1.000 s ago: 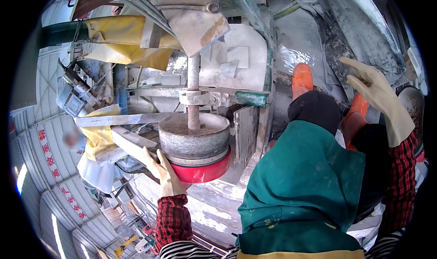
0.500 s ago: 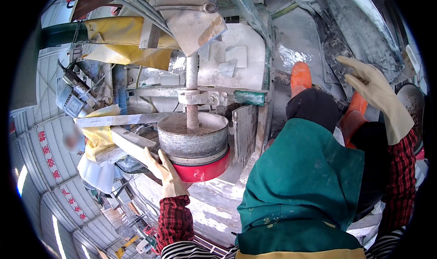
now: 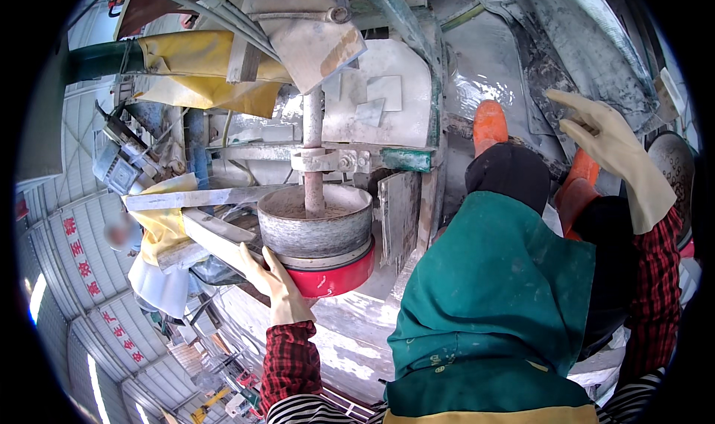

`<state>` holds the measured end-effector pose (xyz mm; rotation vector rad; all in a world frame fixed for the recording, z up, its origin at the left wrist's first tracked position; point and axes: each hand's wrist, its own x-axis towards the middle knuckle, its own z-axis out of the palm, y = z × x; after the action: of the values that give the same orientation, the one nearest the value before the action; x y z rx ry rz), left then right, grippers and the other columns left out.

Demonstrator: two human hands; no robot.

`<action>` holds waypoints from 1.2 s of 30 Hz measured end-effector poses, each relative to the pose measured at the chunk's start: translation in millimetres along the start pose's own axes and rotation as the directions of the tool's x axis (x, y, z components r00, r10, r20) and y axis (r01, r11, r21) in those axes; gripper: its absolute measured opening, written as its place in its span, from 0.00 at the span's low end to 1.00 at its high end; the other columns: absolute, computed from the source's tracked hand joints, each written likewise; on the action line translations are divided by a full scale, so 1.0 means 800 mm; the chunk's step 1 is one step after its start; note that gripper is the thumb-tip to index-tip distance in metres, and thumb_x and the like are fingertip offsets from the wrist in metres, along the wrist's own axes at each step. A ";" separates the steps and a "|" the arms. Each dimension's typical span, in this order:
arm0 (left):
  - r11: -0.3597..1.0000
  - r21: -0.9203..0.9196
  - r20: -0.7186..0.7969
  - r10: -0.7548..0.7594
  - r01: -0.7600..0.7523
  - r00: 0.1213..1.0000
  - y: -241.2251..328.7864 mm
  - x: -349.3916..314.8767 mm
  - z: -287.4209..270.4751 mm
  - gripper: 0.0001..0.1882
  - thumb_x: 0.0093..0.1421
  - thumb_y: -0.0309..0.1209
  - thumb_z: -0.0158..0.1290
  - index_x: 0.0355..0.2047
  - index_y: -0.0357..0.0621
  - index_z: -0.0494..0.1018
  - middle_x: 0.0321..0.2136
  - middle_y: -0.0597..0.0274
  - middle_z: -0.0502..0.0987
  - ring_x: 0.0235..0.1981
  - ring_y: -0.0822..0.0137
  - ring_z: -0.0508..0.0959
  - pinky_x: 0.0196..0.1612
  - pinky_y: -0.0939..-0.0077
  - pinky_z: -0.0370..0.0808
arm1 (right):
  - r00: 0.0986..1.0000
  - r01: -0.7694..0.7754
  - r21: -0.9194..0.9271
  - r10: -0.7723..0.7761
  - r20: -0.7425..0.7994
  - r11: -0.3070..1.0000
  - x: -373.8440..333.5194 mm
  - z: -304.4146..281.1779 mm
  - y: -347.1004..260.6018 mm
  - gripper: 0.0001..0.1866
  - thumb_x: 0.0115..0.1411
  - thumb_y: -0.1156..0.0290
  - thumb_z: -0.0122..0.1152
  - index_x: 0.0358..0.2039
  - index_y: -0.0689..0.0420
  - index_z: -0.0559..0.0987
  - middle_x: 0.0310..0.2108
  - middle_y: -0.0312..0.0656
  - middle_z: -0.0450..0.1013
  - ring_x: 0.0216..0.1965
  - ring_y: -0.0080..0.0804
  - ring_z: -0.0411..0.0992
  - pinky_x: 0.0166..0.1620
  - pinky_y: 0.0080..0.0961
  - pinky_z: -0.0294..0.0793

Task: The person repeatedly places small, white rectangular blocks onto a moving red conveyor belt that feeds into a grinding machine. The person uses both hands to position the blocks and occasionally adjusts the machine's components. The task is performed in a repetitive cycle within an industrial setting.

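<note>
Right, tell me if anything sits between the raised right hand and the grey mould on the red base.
Yes. The left hand already touches the red base under the grey mould. The right hand is raised far off to the side, and the person's own body in the green apron lies between it and the mould.

A factory or pottery workshop is showing here: a clay-spattered machine [image 3: 357, 119] is standing over a grey mould [image 3: 313, 227] on a red wheel [image 3: 339, 279], with a corrugated metal roof [image 3: 67, 268] and wet floor [image 3: 484, 81] surrounding it.
</note>
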<state>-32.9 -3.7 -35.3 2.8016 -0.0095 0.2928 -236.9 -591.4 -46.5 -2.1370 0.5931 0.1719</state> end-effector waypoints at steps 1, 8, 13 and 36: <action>1.000 0.014 -0.004 0.008 -0.007 1.000 0.003 -0.001 -0.001 0.30 0.70 0.33 0.49 0.70 0.39 0.56 0.72 0.45 0.51 0.71 0.49 0.55 0.73 0.59 0.51 | 1.000 0.011 0.000 -0.011 -0.005 1.000 0.000 0.000 -0.001 0.23 0.68 0.70 0.60 0.63 0.49 0.74 0.32 0.46 0.79 0.32 0.30 0.73 0.42 0.28 0.74; 0.985 0.128 -0.125 0.135 -0.119 0.983 0.003 -0.006 0.006 0.28 0.68 0.29 0.52 0.65 0.32 0.62 0.66 0.35 0.61 0.67 0.43 0.63 0.69 0.56 0.60 | 0.997 -0.041 -0.012 0.042 0.061 0.999 0.000 -0.008 -0.014 0.23 0.68 0.70 0.60 0.63 0.48 0.74 0.39 0.51 0.80 0.39 0.37 0.78 0.46 0.32 0.76; 0.980 0.160 -0.117 0.137 -0.117 0.984 0.016 -0.010 0.005 0.26 0.67 0.29 0.52 0.64 0.31 0.64 0.66 0.35 0.61 0.66 0.42 0.64 0.68 0.56 0.62 | 0.999 0.024 0.013 -0.024 0.024 1.000 -0.001 -0.002 0.000 0.23 0.67 0.71 0.59 0.63 0.49 0.74 0.38 0.51 0.80 0.37 0.38 0.78 0.45 0.32 0.76; 0.922 0.279 -0.228 0.334 -0.268 0.915 0.020 -0.029 0.015 0.23 0.68 0.31 0.51 0.60 0.34 0.68 0.57 0.34 0.71 0.55 0.37 0.73 0.59 0.52 0.69 | 0.998 0.061 -0.020 -0.060 0.027 0.998 -0.006 -0.008 -0.008 0.23 0.66 0.74 0.59 0.62 0.52 0.75 0.26 0.45 0.71 0.28 0.31 0.66 0.38 0.29 0.71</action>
<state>-53.9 -23.6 -46.2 2.9681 -0.3743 0.8032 -238.5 -592.2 -36.5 -2.1672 0.5131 0.1730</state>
